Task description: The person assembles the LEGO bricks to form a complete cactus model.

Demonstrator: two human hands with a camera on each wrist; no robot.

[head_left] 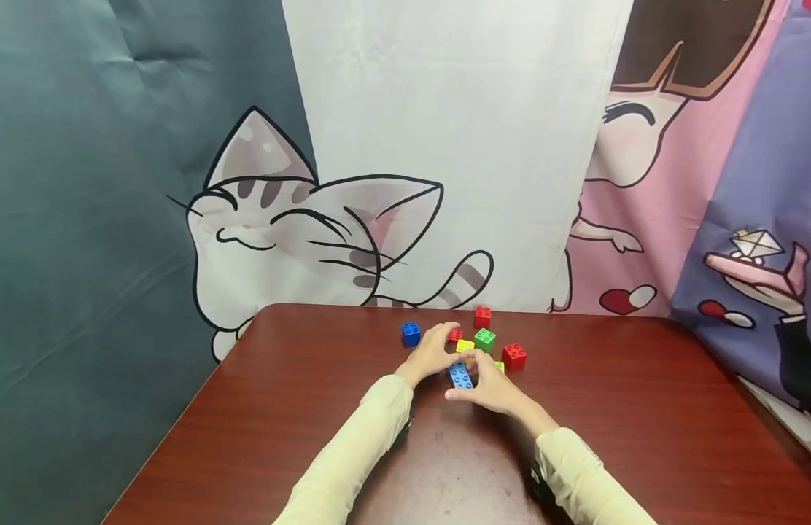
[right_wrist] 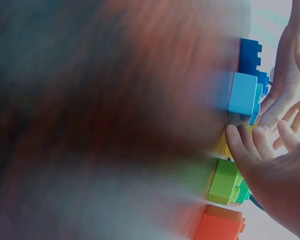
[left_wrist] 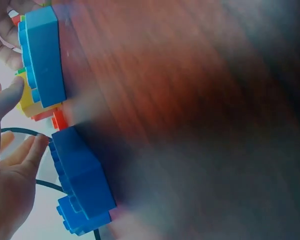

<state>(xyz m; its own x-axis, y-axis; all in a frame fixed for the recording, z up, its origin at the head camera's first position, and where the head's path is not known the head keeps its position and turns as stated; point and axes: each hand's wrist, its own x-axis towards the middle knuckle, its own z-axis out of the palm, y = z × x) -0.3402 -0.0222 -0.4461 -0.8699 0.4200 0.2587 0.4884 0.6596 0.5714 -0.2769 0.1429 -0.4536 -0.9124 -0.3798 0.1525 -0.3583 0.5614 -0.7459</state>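
A light blue brick lies between the two hands. My left hand arches over the bricks behind it, thumb close to a yellow brick; whether it touches cannot be told. A long dark blue brick stands beside that hand in the wrist views, hidden in the head view. My right hand spreads thumb and fingers around the light blue brick, its fingertips near the brick's end, with no clear grip.
Behind and right of the hands are a green brick, red bricks and a lime brick. A small blue brick sits left. The brown table meets a printed curtain behind.
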